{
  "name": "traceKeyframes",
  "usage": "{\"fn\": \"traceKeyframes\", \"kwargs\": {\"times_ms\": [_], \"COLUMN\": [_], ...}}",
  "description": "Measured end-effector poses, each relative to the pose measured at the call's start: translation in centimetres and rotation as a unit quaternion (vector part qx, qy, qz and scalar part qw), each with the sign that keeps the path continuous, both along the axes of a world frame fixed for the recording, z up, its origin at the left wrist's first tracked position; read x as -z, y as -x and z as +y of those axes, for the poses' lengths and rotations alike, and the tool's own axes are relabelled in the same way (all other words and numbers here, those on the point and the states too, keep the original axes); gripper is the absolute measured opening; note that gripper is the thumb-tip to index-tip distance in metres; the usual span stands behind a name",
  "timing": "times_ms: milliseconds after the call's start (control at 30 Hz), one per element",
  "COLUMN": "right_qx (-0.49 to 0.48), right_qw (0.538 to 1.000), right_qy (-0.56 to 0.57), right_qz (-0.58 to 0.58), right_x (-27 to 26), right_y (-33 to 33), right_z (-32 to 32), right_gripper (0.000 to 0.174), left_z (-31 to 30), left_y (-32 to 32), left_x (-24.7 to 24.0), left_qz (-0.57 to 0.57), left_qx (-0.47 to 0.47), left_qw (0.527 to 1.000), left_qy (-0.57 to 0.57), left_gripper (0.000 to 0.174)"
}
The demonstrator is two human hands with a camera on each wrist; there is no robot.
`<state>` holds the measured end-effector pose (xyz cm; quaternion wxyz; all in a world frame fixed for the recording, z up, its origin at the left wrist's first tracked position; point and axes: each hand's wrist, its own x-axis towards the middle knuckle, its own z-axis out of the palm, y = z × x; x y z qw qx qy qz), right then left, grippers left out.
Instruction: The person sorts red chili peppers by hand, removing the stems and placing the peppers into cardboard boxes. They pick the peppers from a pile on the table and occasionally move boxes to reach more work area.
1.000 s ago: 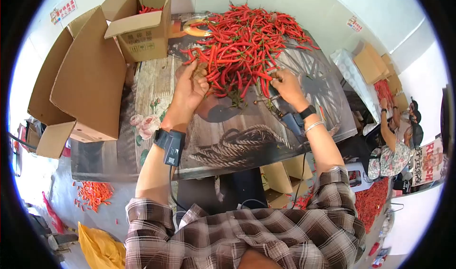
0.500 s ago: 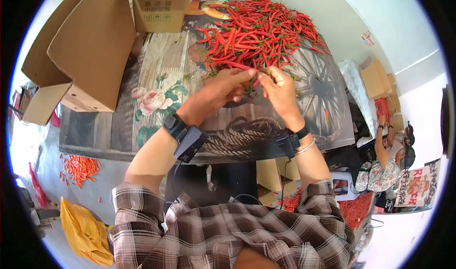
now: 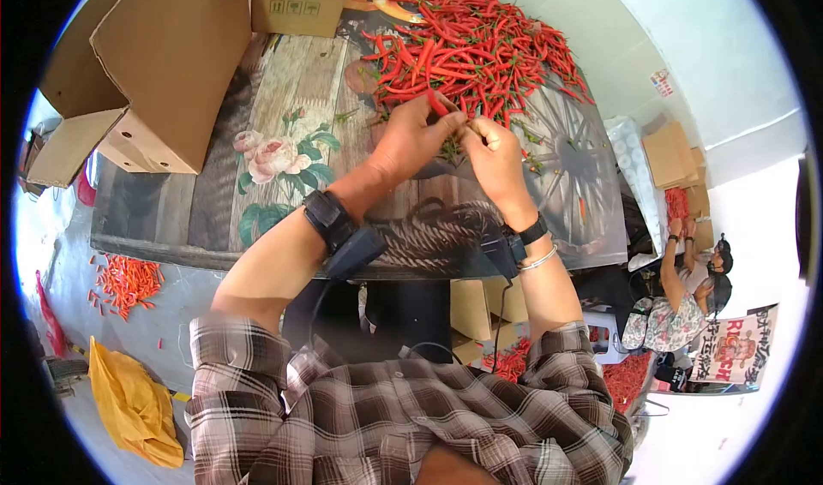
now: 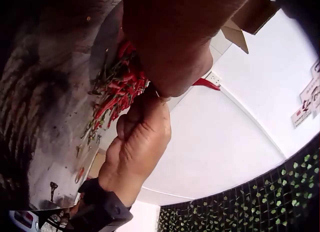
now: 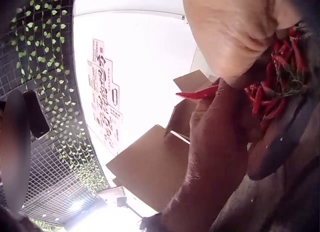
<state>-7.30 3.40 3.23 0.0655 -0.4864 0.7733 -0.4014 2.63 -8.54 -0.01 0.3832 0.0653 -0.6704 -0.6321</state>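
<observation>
My left hand (image 3: 413,138) pinches a red chili (image 3: 437,103) just in front of the pile of red chilies (image 3: 489,52). In the right wrist view that chili (image 5: 199,93) sticks out from the left hand (image 5: 217,137), its tip pointing away. The right hand (image 3: 497,161) meets the left at the fingertips, thumb and forefinger pinched together at the chili's stem end; what lies between them is mostly hidden. The left wrist view shows the right hand (image 4: 142,137) with curled fingers against the left one, and the chili's tip (image 4: 207,84) beyond.
A large open carton (image 3: 171,65) stands at the table's left, a smaller carton (image 3: 300,3) behind it. More chilies (image 3: 127,284) and a yellow bag (image 3: 133,404) lie on the floor at left. Another person (image 3: 673,301) works at the far right.
From apart at the pile's front edge, both hands have come together, now with a chili raised in the left fingers. The head view has shifted, so the table sits higher in it.
</observation>
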Motion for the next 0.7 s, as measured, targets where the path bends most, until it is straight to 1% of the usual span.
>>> {"fn": "traceKeyframes", "kwargs": {"times_ms": [33, 67, 133, 167, 233, 267, 333, 367, 433, 467, 533, 567, 633, 667, 700], "right_qx": [-0.01, -0.01, -0.026, -0.027, -0.033, -0.033, -0.047, -0.048, -0.049, -0.049, -0.047, -0.046, -0.071, -0.07, -0.065], "right_qw": [0.999, 0.999, 0.99, 0.99, 0.989, 0.989, 0.981, 0.981, 0.958, 0.958, 0.924, 0.923, 0.907, 0.907, 0.914], "right_qy": [0.021, 0.021, 0.079, 0.078, 0.024, 0.023, 0.019, 0.018, 0.023, 0.022, 0.041, 0.04, 0.072, 0.072, 0.074], "right_qz": [-0.042, -0.042, -0.111, -0.111, -0.143, -0.143, -0.189, -0.189, -0.28, -0.282, -0.378, -0.379, -0.408, -0.408, -0.393], "right_x": [0.2, 0.4, 0.8, 0.8, 0.4, 0.3, 0.3, 0.2, -0.1, -0.2, -0.9, -0.9, -1.1, -1.5, -2.1], "right_y": [0.1, 0.1, -0.1, -0.1, -0.1, 0.0, 0.2, 0.3, 0.4, 0.2, -0.5, -0.7, -1.0, -1.2, -1.5], "right_z": [0.0, -0.1, -0.3, -0.1, 0.3, 0.4, 0.5, 0.7, 1.0, 1.1, 1.3, 1.3, 1.2, 1.4, 1.5], "right_gripper": [0.014, 0.014, 0.012, 0.012, 0.014, 0.014, 0.013, 0.013, 0.013, 0.013, 0.013, 0.013, 0.013, 0.013, 0.013], "left_z": [0.0, -0.1, -0.4, -0.3, -0.1, -0.1, -0.2, -0.2, -0.5, -0.6, -0.9, -1.0, -1.3, -1.5, -1.8], "left_y": [-0.5, -0.5, -0.5, -0.5, -0.4, -0.4, -0.6, -0.6, -0.7, -0.7, -0.7, -0.8, -0.8, -0.7, -0.7], "left_x": [-0.7, -0.7, -0.5, -0.4, -0.3, -0.3, -0.3, -0.4, -0.5, -0.6, -0.8, -0.7, -0.5, -0.5, -0.4], "left_qz": [-0.049, -0.048, -0.052, -0.052, -0.049, -0.049, -0.08, -0.081, -0.071, -0.072, -0.08, -0.081, -0.049, -0.05, -0.032], "left_qx": [0.03, 0.029, 0.067, 0.066, 0.058, 0.058, 0.097, 0.097, 0.184, 0.183, 0.254, 0.254, 0.33, 0.33, 0.313], "left_qw": [0.994, 0.994, 0.991, 0.991, 0.992, 0.991, 0.988, 0.988, 0.969, 0.969, 0.923, 0.922, 0.875, 0.875, 0.869], "left_qy": [-0.092, -0.093, -0.098, -0.1, -0.105, -0.106, -0.094, -0.094, -0.152, -0.153, -0.279, -0.28, -0.35, -0.35, -0.382], "left_gripper": [0.021, 0.021, 0.021, 0.021, 0.022, 0.022, 0.024, 0.024, 0.026, 0.026, 0.028, 0.028, 0.029, 0.029, 0.03]}}
